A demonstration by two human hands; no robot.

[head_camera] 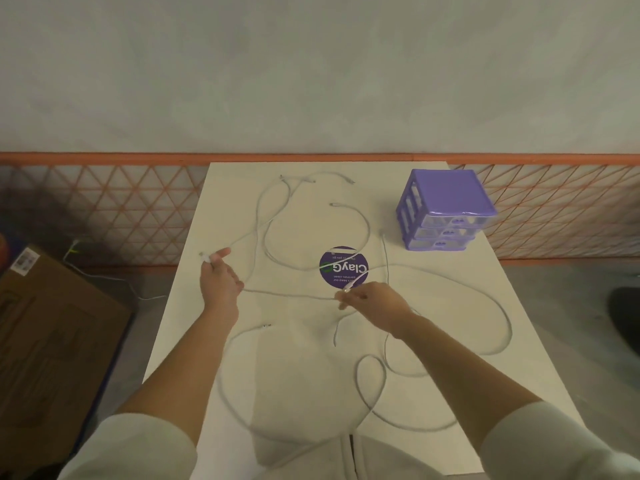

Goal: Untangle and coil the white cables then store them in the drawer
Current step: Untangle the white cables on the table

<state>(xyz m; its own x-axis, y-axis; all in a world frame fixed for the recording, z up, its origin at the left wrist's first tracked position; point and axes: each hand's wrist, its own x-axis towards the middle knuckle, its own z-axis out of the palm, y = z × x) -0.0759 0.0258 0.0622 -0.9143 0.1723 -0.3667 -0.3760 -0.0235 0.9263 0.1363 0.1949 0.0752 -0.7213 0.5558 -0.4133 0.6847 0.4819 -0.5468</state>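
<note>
Several white cables (263, 233) lie in loose crossing loops over the white table (311, 368). My left hand (220, 278) pinches a cable plug near the table's left edge, fingers curled round it. My right hand (372, 299) pinches another cable end at the table's middle, just below a purple round sticker (344, 266). A stretch of cable runs between both hands. The purple three-drawer box (446, 209) stands at the far right of the table with its drawers closed.
A brown cardboard box (52, 323) sits on the floor to the left with a white cord beside it. An orange lattice fence (104, 202) runs behind the table. A dark object (627, 317) lies on the floor at the right edge.
</note>
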